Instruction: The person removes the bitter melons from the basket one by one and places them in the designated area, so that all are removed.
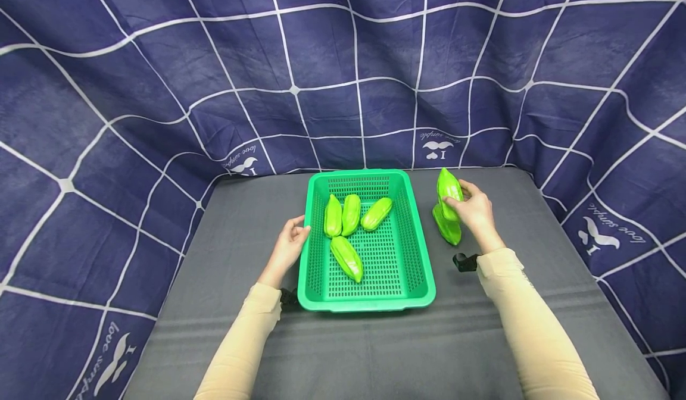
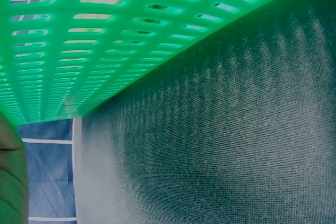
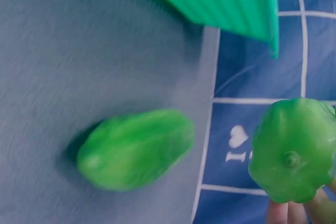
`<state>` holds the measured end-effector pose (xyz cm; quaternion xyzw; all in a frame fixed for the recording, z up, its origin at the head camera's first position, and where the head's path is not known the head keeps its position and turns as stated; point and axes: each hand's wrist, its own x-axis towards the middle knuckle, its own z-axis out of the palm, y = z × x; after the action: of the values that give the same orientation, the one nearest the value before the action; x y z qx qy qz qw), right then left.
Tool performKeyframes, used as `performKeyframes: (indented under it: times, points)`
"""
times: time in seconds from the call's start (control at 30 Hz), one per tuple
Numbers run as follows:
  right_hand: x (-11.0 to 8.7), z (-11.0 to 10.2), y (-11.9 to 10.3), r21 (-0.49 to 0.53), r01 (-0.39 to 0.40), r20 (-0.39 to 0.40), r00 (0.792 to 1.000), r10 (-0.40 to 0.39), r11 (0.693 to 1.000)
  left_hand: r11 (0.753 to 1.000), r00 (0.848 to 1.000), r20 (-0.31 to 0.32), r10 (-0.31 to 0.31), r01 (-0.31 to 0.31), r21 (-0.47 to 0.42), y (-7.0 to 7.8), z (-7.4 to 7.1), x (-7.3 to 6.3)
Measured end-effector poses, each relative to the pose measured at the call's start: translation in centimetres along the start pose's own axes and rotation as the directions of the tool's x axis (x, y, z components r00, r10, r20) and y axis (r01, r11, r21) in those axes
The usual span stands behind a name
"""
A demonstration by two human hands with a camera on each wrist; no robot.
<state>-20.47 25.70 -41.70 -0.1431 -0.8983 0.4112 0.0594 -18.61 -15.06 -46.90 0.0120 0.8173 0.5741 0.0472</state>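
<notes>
At the left side of a green plastic basket (image 1: pixel 367 306), my left hand (image 1: pixel 289 244) grips the rim, its thumb at the edge; in the left wrist view only a strip of the hand (image 2: pixel 11 174) shows beside the slotted wall. To the right of the basket, my right hand (image 1: pixel 476 209) holds a ribbed green gourd (image 1: pixel 447 187) upright above the table, thumb on the near side. Behind and below it a second green gourd (image 1: pixel 449 228) lies on the table, also plain in the right wrist view (image 3: pixel 135 149). Several like gourds (image 1: pixel 347 258) lie in the basket.
A dark grey cloth covers the table (image 1: pixel 236 221). Blue curtains (image 1: pixel 386 49) with white grid lines stand behind it and at both sides. Black camera mounts (image 1: pixel 465 262) sit at the wrists, over cream sleeves.
</notes>
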Motion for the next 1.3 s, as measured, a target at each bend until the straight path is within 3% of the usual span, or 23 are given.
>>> performKeyframes:
  times: [0.03, 0.13, 0.27, 0.67, 1.3]
  points:
    - [0.1, -0.1, 0.4, -0.011, 0.001, -0.008, 1.0, -0.001, 1.0, 1.0, 1.0, 0.004, 0.0, 0.0, 0.0, 0.6, -0.1, -0.4]
    - [0.2, -0.2, 1.5, -0.042, -0.007, -0.017, 1.0, 0.006, 0.999, 1.0, 1.0, 0.004, -0.002, 0.002, 0.008, 0.3, 0.0, -0.3]
    - [0.2, -0.2, 2.9, -0.066, -0.037, -0.016, 0.999, 0.036, 0.997, 1.0, 1.0, -0.002, 0.002, -0.002, 0.005, -2.0, 0.1, 0.9]
    - [0.4, 0.2, 5.8, -0.108, -0.111, -0.026, 0.994, 0.109, 0.988, 1.0, 1.0, -0.003, -0.005, 0.005, 0.002, -1.9, 0.2, 0.9]
    - [0.1, 1.7, 7.9, -0.178, -0.157, 0.066, 0.983, 0.171, 0.971, 1.0, 1.0, -0.008, -0.007, 0.007, -0.022, -1.9, 0.2, 0.8]
